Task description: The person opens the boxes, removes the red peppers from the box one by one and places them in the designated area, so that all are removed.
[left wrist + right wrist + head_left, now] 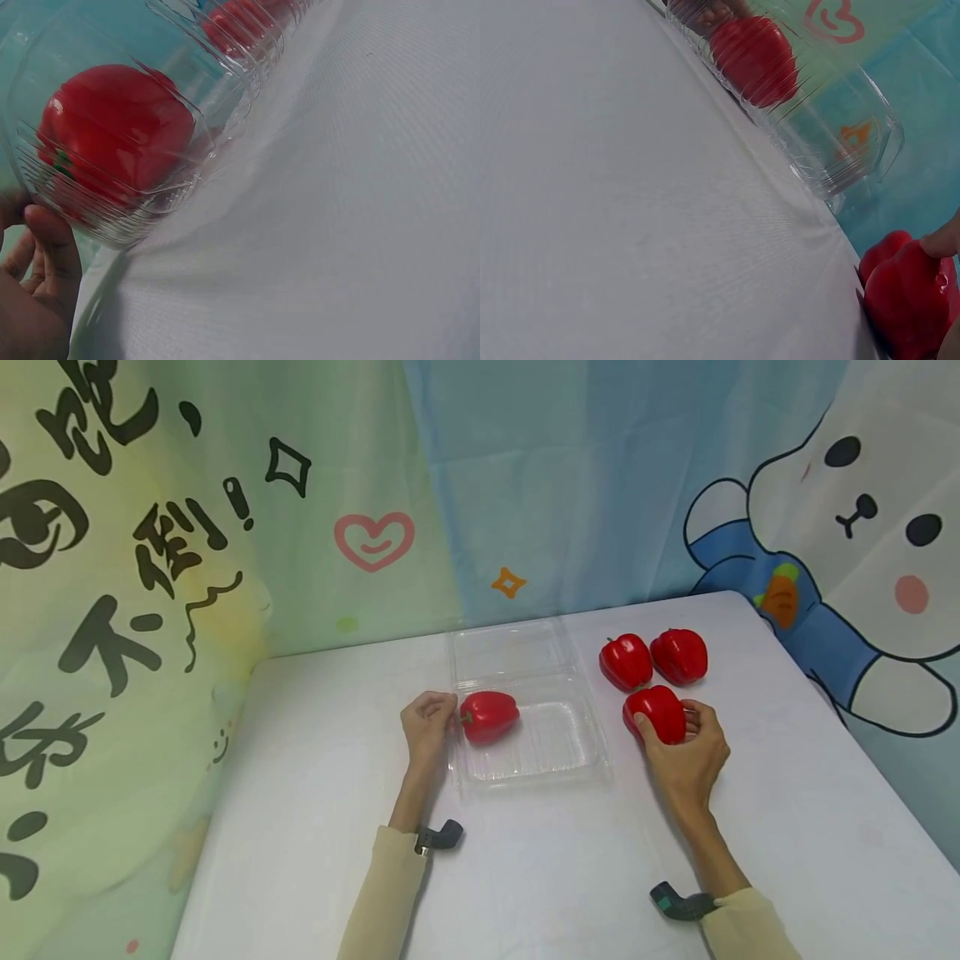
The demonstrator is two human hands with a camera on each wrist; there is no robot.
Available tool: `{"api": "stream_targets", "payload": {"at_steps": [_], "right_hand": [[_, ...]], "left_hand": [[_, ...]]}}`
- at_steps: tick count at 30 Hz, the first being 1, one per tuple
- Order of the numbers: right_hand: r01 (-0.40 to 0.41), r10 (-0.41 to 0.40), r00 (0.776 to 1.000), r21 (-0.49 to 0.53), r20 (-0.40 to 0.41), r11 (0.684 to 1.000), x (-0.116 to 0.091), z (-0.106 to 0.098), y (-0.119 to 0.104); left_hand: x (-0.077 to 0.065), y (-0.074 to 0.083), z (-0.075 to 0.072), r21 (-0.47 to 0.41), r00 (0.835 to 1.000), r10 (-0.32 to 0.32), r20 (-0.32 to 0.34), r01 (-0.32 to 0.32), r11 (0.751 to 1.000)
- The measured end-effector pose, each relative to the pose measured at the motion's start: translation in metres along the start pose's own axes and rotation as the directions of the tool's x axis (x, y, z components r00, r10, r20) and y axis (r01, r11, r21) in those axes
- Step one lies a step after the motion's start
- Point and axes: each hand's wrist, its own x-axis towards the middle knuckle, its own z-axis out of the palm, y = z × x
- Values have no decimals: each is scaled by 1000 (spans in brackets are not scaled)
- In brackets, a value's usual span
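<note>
A clear plastic clamshell box lies with its lid folded back on the white table. Inside, at its left end, one red bell pepper rests on its side, green stem toward the left. My left hand pinches the box's left rim between thumb and fingers, as the left wrist view also shows. To the right of the box, my right hand grips another red bell pepper, thumb on its near side and fingers round its right side. Through the box wall, the left wrist view shows the boxed pepper.
Two more red bell peppers, a left one and a right one, sit just behind the gripped one. A printed cloth hangs along the table's back edge. The white table stretches toward me.
</note>
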Motion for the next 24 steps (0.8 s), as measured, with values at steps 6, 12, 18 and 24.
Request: {"api": "stream_targets", "payload": {"at_steps": [6,12,18,24], "right_hand": [[8,-8,1000,-2,27,1000,0,1,-1],[1,-1,999,-12,39,1000,0,0,-4],[-19,20,999,-10,45,1000,1,-1,-5],[-41,43,998,-33,52,999,0,-2,-3]], "left_hand": [[1,-2,-1,-28,1000,-11,-4,11,1000],[2,0,-1,-39,1000,0,2,0,999],[4,0,1,-61,1000,5,-1,-5,998],[1,-2,0,-61,1000,-14,-5,14,998]]}}
